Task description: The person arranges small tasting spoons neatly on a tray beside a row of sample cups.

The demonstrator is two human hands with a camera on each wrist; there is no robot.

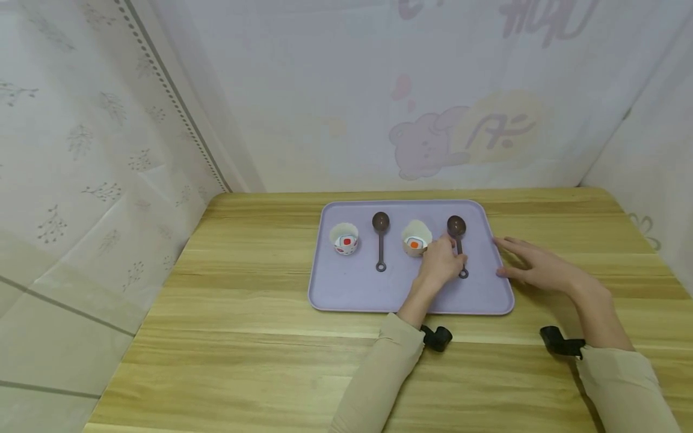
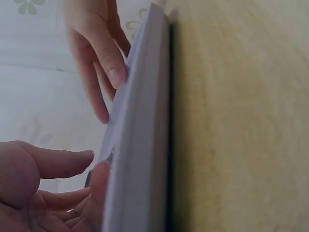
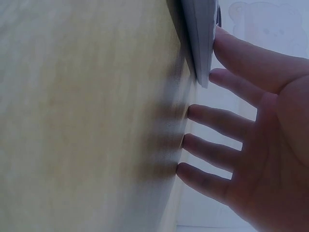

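A lilac tray [image 1: 346, 291] carries two small paper baking cups and two brown measuring spoons. The left cup [image 1: 340, 231] shows a red mark inside, the right cup [image 1: 415, 228] an orange one. One spoon [image 1: 381, 223] lies between the cups; the other spoon [image 1: 456, 226] lies right of them. My left hand [image 1: 441, 263] is over that right spoon's handle, beside the right cup; in the left wrist view its thumb [image 2: 65, 163] and index finger stand apart. At the tray's right edge, my right hand [image 1: 541, 267] has straight, spread fingers, its thumb [image 3: 241, 53] touching the rim.
The tray lies on a wood-grain table [image 1: 243, 337] near its back edge. A pale printed curtain [image 1: 303, 96] hangs behind, with more patterned cloth on both sides. Black wrist mounts [image 1: 437, 338] protrude from both forearms above the table.
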